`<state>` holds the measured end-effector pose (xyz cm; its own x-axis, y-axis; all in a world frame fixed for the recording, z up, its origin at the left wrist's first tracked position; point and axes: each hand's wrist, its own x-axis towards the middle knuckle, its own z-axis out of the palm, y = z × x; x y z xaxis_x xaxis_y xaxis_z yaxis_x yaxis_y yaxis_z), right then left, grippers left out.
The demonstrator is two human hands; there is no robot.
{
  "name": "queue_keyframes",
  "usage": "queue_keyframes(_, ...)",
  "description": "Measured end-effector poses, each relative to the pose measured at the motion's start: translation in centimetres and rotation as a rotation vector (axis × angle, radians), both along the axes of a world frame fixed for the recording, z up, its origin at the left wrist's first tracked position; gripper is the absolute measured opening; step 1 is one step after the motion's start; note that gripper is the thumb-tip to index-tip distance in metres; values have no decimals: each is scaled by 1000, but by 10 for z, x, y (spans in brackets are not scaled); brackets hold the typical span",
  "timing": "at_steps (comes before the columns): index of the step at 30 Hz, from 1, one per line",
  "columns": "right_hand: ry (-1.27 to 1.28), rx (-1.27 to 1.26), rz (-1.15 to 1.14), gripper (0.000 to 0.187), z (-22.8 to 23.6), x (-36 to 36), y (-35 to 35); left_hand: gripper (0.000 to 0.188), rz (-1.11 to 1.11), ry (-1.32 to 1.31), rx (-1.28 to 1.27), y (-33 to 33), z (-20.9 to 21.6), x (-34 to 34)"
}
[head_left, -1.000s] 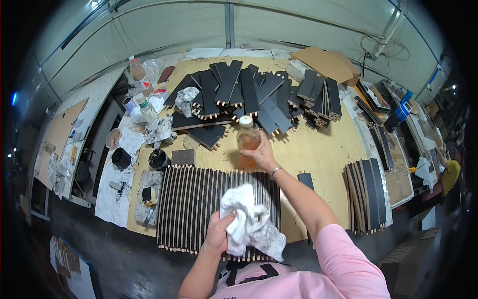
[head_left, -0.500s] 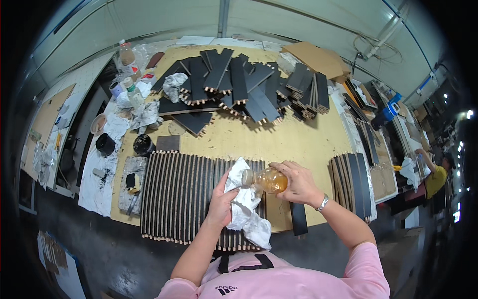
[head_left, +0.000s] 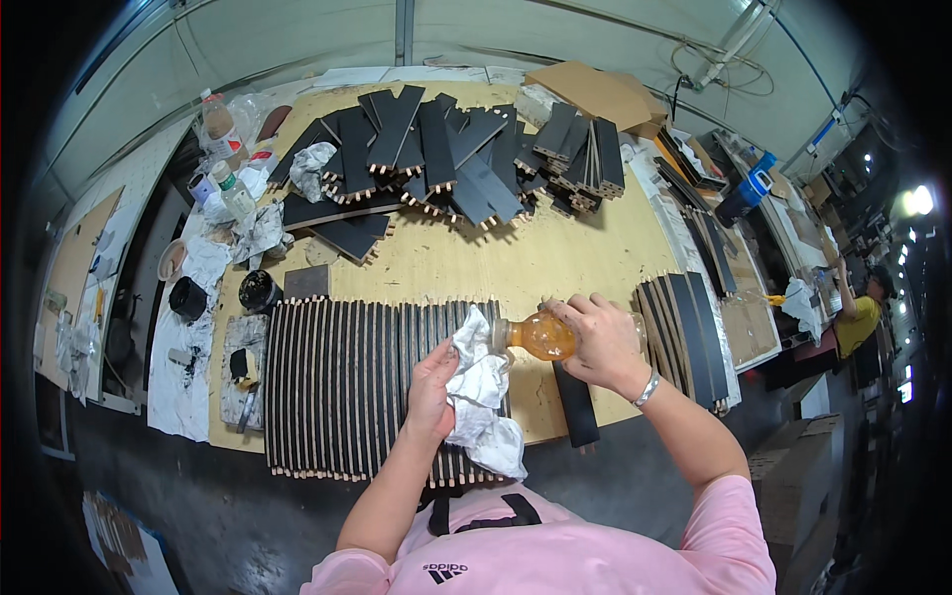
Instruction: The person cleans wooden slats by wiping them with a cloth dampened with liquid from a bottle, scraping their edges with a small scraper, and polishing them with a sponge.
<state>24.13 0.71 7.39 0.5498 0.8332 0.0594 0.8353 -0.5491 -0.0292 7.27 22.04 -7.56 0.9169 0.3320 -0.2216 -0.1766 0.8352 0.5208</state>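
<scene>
My left hand (head_left: 432,389) is closed on a crumpled white cloth (head_left: 480,402), which hangs over the right end of a row of dark wooden slats (head_left: 337,387) stood on edge. My right hand (head_left: 601,342) is wrapped around a clear plastic bottle (head_left: 543,337) of amber liquid. The bottle lies nearly sideways, its mouth against or very close to the cloth; I cannot tell whether liquid is coming out. Below the right hand, a single black slat (head_left: 577,412) rests at the table's front edge.
A heap of black boards (head_left: 426,149) covers the table's far side. More slats (head_left: 684,337) stand at right. Black cups (head_left: 260,291), bottles (head_left: 220,129) and rags crowd the left. A blue tumbler (head_left: 744,193) stands at far right, near a person in yellow (head_left: 859,322).
The view has shifted slightly. The bottle has tipped more toward its mouth, and its amber liquid now reaches the neck. Its mouth has moved to the cloth's right edge.
</scene>
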Motion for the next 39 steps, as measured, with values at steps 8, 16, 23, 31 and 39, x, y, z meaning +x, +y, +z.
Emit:
queue_keyframes(8,16,-32,-31,69,3,-2,8,45,-33,-16,10,6,-1,-12)
queue_keyframes(16,293,249,7,76,-25,16,46,44,-9,7,-13,21,9,-25)
queue_keyframes(23,685,784,50,108,-92,83,188,44,12,31,-106,44,14,-57)
queue_keyframes(31,957,863,27,126,-177,136,265,45,-20,0,-171,50,-3,-78)
queue_keyframes(39,286,333,-392,102,-172,59,4,47,27,-9,-3,28,14,-34)
